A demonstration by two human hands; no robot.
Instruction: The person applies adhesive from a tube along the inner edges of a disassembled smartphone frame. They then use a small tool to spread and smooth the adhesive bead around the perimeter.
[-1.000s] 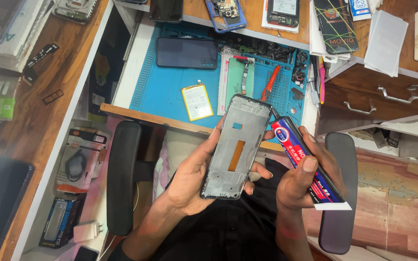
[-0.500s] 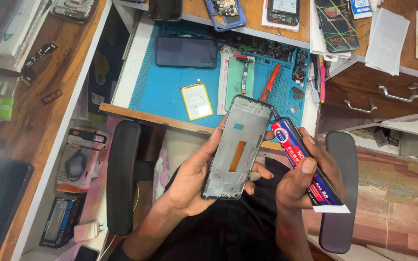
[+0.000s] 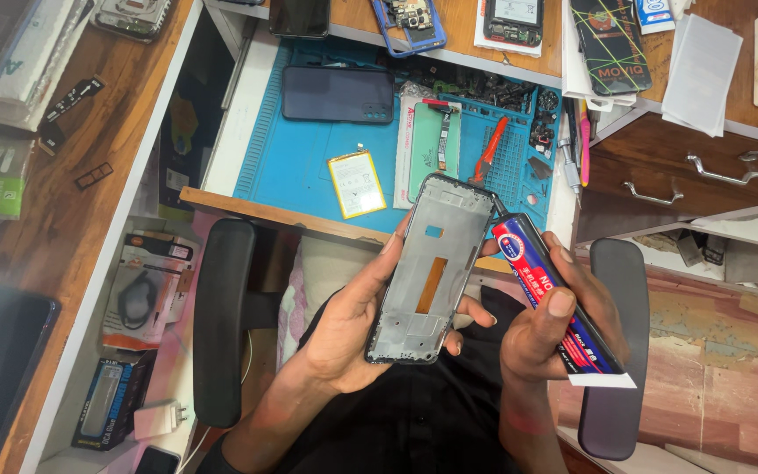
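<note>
Leftmost, a wooden counter carries boxes and small parts, and below it a black chair armrest stands beside the person's lap. Next comes the blue work mat, with a dark phone lying flat at its top and a yellow-edged battery nearer the front lip. Over the lap, the left hand cradles a bare phone frame from beneath, fingers curled round both long edges, the frame tilted with its open inside facing up. Just right of it, the right hand is closed round a red and blue glue tube, thumb pressed on the tube's face, its dark nozzle touching or nearly touching the frame's upper right corner; which one I cannot tell. Farther right sit the second armrest and wooden drawers.

A hard squeeze of the thumb would likely flood that corner and run glue into the frame's cut-outs. With the frame held only on fingertips, pressure from the nozzle could tip it towards the lap.
</note>
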